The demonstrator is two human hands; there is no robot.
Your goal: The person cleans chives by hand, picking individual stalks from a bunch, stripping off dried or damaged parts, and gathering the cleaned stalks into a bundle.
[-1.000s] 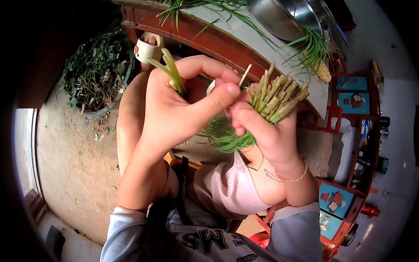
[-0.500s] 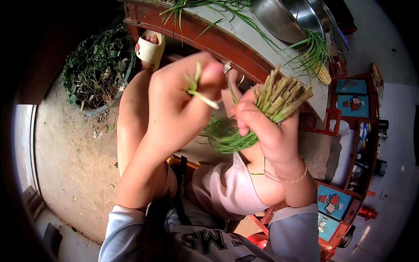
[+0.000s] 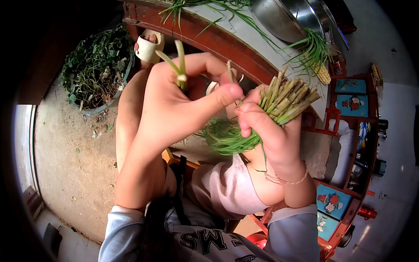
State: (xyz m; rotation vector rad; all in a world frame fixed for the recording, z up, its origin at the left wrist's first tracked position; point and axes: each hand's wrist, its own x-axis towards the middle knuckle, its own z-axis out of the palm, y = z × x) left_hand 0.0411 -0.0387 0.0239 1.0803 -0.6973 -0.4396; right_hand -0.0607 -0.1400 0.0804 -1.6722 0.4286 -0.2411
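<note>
My right hand (image 3: 275, 126) is wrapped round a thick bundle of green stalks (image 3: 286, 98), their pale brownish cut ends pointing up and right and their thin green leaves (image 3: 231, 137) hanging to the lower left. My left hand (image 3: 179, 100) is closed, its thumb and forefinger pinching a single stalk (image 3: 229, 72) beside the bundle. A few pale stalks (image 3: 180, 65) stick up out of the same hand, held under its curled fingers. Both hands are close together above my lap, the left thumb tip almost at the right hand's fingers.
A red-edged table (image 3: 218, 37) at the top carries loose green leaves (image 3: 314, 48), a metal basin (image 3: 279, 19) and a corn cob (image 3: 323, 74). On the floor at left stands a tub of wilted greens (image 3: 98, 72). Red cabinets with blue panels (image 3: 351, 105) line the right.
My left hand has turned from a tight, blurred fist back to a pinch on a stalk near the bundle. My right hand and the bundle have shifted slightly right.
</note>
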